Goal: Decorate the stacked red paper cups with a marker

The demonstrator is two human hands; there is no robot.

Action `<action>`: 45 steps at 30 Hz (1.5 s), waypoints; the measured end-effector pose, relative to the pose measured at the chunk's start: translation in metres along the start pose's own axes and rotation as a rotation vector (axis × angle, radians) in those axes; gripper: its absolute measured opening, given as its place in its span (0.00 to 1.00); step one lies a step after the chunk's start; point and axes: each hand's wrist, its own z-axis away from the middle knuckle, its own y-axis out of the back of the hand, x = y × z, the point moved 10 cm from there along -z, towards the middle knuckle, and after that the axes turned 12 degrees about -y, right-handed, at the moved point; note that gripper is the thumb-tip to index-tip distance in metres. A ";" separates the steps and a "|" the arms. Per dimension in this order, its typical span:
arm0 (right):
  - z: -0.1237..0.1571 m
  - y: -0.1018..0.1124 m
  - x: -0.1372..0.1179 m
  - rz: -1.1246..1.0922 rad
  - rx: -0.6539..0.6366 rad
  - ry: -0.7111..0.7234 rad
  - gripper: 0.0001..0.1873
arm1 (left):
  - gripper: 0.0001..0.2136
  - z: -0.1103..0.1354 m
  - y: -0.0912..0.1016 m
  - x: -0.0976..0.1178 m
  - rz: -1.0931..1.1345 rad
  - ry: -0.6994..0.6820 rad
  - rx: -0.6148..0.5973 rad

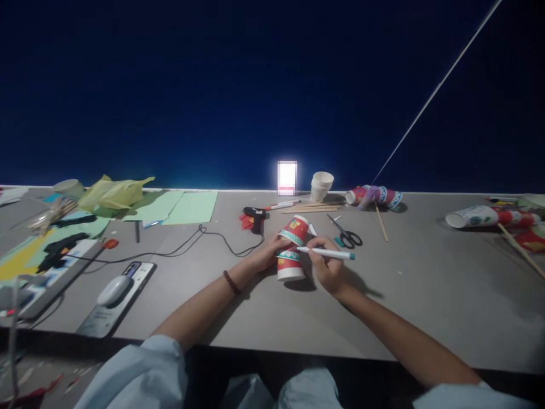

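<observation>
Two red patterned paper cups (pixel 292 250), joined together, rest on the grey table (pixel 426 295) in front of me. My left hand (pixel 269 253) is wrapped round their left side and steadies them. My right hand (pixel 327 266) pinches a white marker with a teal end (pixel 327 253), its tip touching the cups' right side.
Black-handled scissors (pixel 348 235) lie just right of the cups, a black glue gun (pixel 255 216) and its cord to the left. Stacked white cups (pixel 321 186), wooden sticks, more decorated cups (pixel 374 196), green paper (pixel 179 207), a phone (pixel 117 295) and a laptop (pixel 46 278) surround them.
</observation>
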 end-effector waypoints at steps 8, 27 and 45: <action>0.000 0.001 0.012 -0.073 -0.004 -0.070 0.06 | 0.21 0.001 -0.003 0.002 0.017 0.015 -0.007; -0.006 -0.001 0.017 -0.108 0.012 -0.139 0.04 | 0.22 -0.001 -0.002 0.000 0.050 0.020 0.008; -0.006 -0.008 0.023 -0.101 -0.060 -0.152 0.03 | 0.21 0.002 -0.013 0.006 0.084 -0.008 -0.034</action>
